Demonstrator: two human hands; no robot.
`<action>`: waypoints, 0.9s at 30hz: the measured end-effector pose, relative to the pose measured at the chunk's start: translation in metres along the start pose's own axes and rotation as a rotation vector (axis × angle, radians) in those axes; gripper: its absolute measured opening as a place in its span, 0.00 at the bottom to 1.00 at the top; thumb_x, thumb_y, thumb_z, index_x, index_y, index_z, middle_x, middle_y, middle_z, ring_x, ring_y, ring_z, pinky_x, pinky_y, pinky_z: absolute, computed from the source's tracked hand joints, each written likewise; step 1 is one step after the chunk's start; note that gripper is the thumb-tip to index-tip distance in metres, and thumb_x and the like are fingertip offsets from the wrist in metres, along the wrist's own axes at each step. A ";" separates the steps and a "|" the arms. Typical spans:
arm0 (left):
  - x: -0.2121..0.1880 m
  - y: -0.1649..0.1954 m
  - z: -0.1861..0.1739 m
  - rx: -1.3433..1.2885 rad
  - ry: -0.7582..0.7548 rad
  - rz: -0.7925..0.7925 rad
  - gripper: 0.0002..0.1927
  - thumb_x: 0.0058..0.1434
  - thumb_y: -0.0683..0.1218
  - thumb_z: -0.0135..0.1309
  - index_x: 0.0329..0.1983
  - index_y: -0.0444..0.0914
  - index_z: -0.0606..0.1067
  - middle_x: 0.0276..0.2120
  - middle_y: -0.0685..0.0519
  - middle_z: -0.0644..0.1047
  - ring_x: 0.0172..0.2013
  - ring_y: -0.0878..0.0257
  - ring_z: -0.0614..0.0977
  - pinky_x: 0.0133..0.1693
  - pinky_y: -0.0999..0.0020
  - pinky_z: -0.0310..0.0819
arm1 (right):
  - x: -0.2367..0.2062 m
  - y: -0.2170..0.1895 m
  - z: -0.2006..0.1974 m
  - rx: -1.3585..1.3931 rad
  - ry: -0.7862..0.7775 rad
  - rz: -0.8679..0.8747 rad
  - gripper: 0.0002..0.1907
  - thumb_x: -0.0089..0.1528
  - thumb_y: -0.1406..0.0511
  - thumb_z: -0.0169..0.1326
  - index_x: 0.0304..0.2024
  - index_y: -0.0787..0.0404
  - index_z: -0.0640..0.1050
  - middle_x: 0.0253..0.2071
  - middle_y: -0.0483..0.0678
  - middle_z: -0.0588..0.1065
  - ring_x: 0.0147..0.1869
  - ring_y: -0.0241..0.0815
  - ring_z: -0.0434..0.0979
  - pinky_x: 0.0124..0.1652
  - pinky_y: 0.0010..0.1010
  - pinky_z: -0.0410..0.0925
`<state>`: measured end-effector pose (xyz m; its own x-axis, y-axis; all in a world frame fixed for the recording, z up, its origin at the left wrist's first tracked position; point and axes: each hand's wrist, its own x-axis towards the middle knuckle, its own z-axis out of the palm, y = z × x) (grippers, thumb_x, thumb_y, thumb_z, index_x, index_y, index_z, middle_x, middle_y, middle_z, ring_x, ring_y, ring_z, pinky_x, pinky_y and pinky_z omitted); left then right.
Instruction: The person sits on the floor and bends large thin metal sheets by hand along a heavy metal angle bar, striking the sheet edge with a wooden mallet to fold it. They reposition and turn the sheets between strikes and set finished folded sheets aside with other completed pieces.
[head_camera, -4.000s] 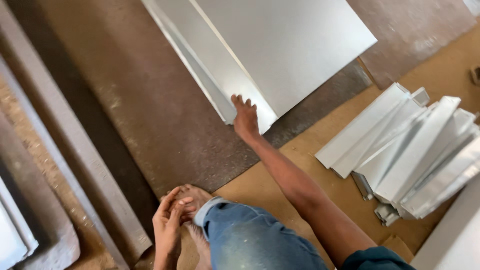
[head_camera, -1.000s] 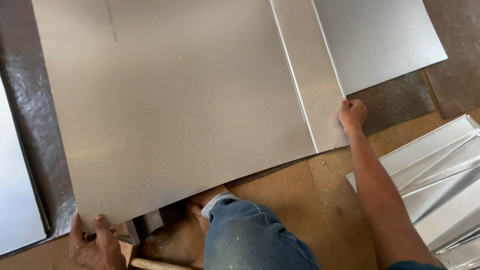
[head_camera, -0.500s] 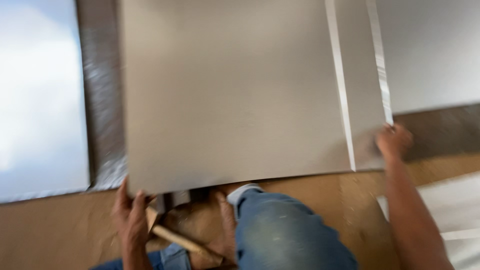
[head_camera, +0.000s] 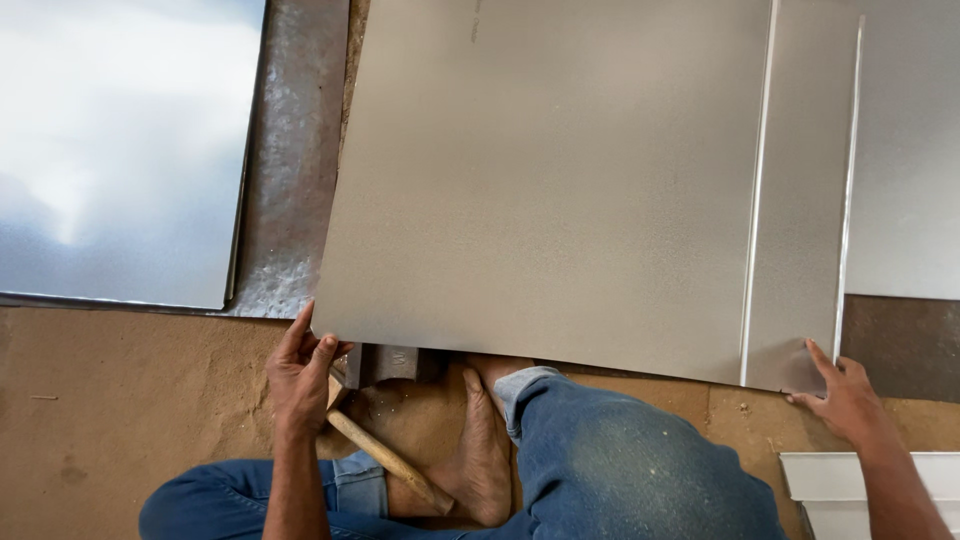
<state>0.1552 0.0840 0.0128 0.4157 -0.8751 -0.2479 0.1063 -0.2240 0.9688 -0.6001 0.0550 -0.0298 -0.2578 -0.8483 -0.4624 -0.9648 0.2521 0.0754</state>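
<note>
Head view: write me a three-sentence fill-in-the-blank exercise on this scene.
1. The left hand grips the large grey metal sheet at its near ____ corner.
2. The wooden-handled tool lies beside a bare ____.
3. The person's trousers are ____ denim.

Missing words: left; foot; blue

bare sandy floor (head_camera: 130, 420) lies open at 8 o'clock, left of the left hand (head_camera: 300, 375). the big metal sheet (head_camera: 560, 190) blocks 12 o'clock. a wooden handle (head_camera: 385, 460), metal block (head_camera: 385, 362) and bare foot (head_camera: 485, 450) crowd 6 o'clock; white channels (head_camera: 830, 490) sit at 4 o'clock.
</note>
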 end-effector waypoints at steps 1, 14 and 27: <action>0.001 -0.002 0.000 -0.007 0.004 0.016 0.30 0.64 0.38 0.56 0.71 0.35 0.67 0.44 0.45 0.81 0.42 0.61 0.84 0.46 0.63 0.85 | 0.000 0.000 0.000 0.011 0.020 -0.014 0.60 0.47 0.44 0.66 0.78 0.28 0.52 0.73 0.65 0.58 0.75 0.65 0.63 0.66 0.54 0.68; 0.009 -0.003 0.023 0.199 0.206 0.066 0.22 0.64 0.39 0.59 0.62 0.34 0.74 0.39 0.46 0.82 0.37 0.62 0.85 0.39 0.66 0.84 | -0.008 -0.003 -0.004 0.061 -0.017 0.090 0.49 0.52 0.44 0.61 0.75 0.23 0.58 0.72 0.62 0.59 0.74 0.64 0.64 0.67 0.54 0.65; -0.004 -0.021 0.107 0.427 0.267 -0.056 0.09 0.66 0.43 0.58 0.40 0.31 0.80 0.26 0.44 0.83 0.26 0.61 0.84 0.30 0.68 0.77 | 0.028 0.056 -0.055 -0.211 0.234 -0.031 0.51 0.54 0.44 0.66 0.77 0.40 0.65 0.57 0.62 0.79 0.61 0.57 0.78 0.61 0.44 0.71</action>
<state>0.0546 0.0462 -0.0064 0.6420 -0.7291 -0.2370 -0.2208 -0.4719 0.8536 -0.6643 0.0196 0.0101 -0.2098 -0.9443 -0.2535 -0.9556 0.1431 0.2576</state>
